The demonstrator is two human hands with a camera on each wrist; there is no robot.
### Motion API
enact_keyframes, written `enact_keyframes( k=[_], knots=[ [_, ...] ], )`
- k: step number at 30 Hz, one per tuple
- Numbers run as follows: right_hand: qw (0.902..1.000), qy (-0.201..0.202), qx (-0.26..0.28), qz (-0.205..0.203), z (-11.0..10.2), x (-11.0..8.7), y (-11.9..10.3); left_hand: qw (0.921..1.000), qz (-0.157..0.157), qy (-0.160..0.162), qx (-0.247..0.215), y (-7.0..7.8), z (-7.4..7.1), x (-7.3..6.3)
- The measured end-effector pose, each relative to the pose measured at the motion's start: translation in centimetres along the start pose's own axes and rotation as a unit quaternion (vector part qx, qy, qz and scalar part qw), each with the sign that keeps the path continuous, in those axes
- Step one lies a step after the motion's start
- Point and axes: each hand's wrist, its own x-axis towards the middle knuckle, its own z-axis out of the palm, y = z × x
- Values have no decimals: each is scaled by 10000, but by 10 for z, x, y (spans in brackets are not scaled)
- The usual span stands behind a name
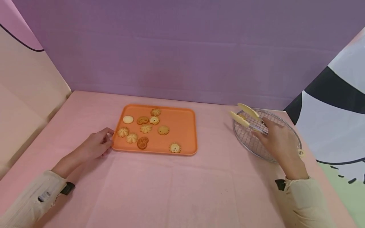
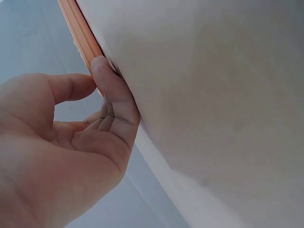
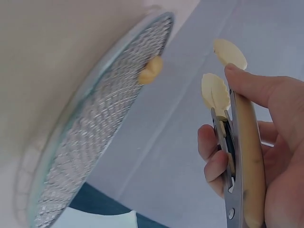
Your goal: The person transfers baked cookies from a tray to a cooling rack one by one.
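Note:
An orange tray [image 1: 182,129] lies on the pink cloth, with several cookies on it. At its left edge my left hand [image 1: 97,144] grips the rim; the left wrist view shows thumb and curled fingers at the tray's side [image 2: 84,40]. My right hand [image 1: 279,141] holds tongs [image 1: 251,112] with cream scalloped tips and metal arms, their tips spread apart. Below the tongs is a round wire rack [image 1: 248,139]. One golden cookie [image 3: 151,70] sits near the rack's edge, apart from the tong tips in the right wrist view.
On the tray are pretzel-shaped cookies [image 1: 142,143], ridged swirl cookies [image 1: 123,132], a pale round one [image 1: 128,119] and a round dotted one [image 1: 163,130]. A purple backdrop [image 1: 182,63] rises behind the table [image 1: 171,190]. A cream loop [image 1: 301,153] sticks out at the rack's right.

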Motion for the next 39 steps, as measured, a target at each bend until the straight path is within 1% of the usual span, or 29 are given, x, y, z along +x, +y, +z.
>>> enact_keyframes(
  k=[2,6,9,15,20,28,39],
  knots=[
    [9999,47,62,-90,-4,0,-8,10000,18,12,4,0,0,0],
    [9985,283,173,-446,-13,-2,-26,10000,10,10,-22,0,0,0],
    [9959,505,172,-737,-20,-6,-41,10000,21,7,-64,-1,1,1],
    [9899,818,209,-1137,-28,-12,-66,10000,-28,0,-86,-2,2,1],
    [9854,944,237,-1398,-33,-17,-81,9999,-64,-22,-142,1,2,0],
    [9821,739,333,-1698,-33,-23,-102,10000,-38,-43,-27,2,1,0],
    [9800,60,234,-1973,-20,-26,-125,10000,-21,-37,45,2,1,-1]
  ],
)
